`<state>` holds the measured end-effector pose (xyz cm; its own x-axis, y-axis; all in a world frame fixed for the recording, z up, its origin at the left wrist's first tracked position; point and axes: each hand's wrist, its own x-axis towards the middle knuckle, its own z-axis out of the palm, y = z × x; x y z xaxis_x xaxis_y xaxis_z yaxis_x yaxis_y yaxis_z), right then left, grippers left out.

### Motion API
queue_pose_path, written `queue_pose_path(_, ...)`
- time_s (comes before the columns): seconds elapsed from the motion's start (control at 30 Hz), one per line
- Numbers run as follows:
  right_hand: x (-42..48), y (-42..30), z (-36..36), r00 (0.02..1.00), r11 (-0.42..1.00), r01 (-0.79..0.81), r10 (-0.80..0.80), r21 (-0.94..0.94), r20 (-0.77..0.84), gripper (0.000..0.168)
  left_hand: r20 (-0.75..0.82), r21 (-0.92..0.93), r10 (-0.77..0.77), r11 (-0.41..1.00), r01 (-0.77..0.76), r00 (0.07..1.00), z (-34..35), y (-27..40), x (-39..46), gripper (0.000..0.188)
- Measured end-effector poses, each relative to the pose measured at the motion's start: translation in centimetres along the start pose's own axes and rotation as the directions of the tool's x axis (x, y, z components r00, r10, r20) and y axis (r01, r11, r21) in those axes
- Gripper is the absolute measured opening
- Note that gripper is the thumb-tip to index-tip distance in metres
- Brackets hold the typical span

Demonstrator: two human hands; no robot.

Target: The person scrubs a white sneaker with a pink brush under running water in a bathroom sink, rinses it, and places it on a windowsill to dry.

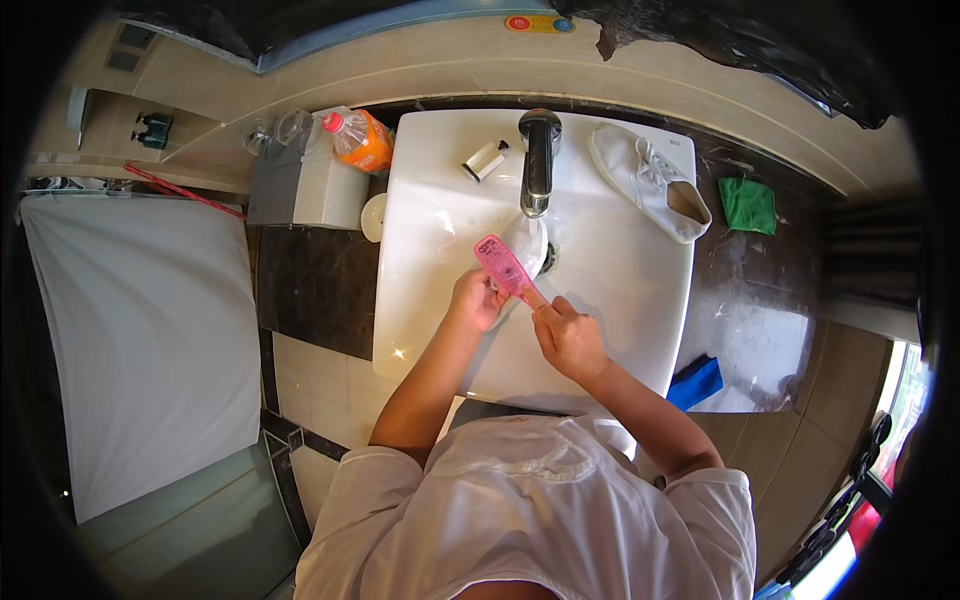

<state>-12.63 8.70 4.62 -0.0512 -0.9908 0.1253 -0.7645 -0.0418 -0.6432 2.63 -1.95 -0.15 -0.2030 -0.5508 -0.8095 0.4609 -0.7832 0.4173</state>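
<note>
My left hand holds a white shoe low in the white washbasin, under the chrome faucet. Gripped by its handle in my right hand is a pink scrubbing brush, its back turned up. The brush lies across the shoe and hides much of it, along with some of my left fingers; its bristles are out of sight. A second white canvas shoe with laces rests on the basin's back right corner.
Left of the faucet lies a small clear-and-black object. An orange drink bottle with a red cap stands by a grey-and-white box. On the dark counter to the right are a green cloth and a blue cloth.
</note>
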Motion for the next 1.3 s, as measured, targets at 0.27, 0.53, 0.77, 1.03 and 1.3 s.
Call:
queue_pose_path(0.27, 1.9, 4.7, -0.7, 0.990, 0.996, -0.076, 0.070, -0.049, -0.124, 0.039, 0.015, 0.014, -0.068, 0.998, 0.068, 0.998, 0.1, 0.1, -0.7, 0.013)
queue_pose_path(0.53, 0.2, 2.1, -1.0, 1.000, 1.000, 0.026, -0.026, -0.010, -0.005, 0.041, 0.062, -0.085, -0.094, 0.991, 0.099, 0.994, -0.5, 0.7, -0.4, 0.012)
queue_pose_path(0.77, 0.5, 4.5, -0.8, 0.997, 0.998, -0.010, 0.007, -0.054, -0.073, 0.039, 0.025, -0.051, -0.118, 0.992, 0.119, 0.993, 0.5, 0.3, -1.1, 0.012)
queue_pose_path(1.03, 1.4, 4.3, -1.0, 0.993, 0.987, -0.069, 0.053, -0.147, -0.108, 0.037, 0.127, -0.057, -0.134, 0.988, 0.142, 0.983, -0.6, 0.4, -0.5, 0.014)
queue_pose_path(1.3, -0.4, 0.5, -1.7, 0.995, 0.994, 0.103, -0.103, 0.027, 0.013, 0.037, -0.048, -0.153, -0.117, 0.982, 0.108, 0.992, 0.6, 0.7, -1.0, 0.012)
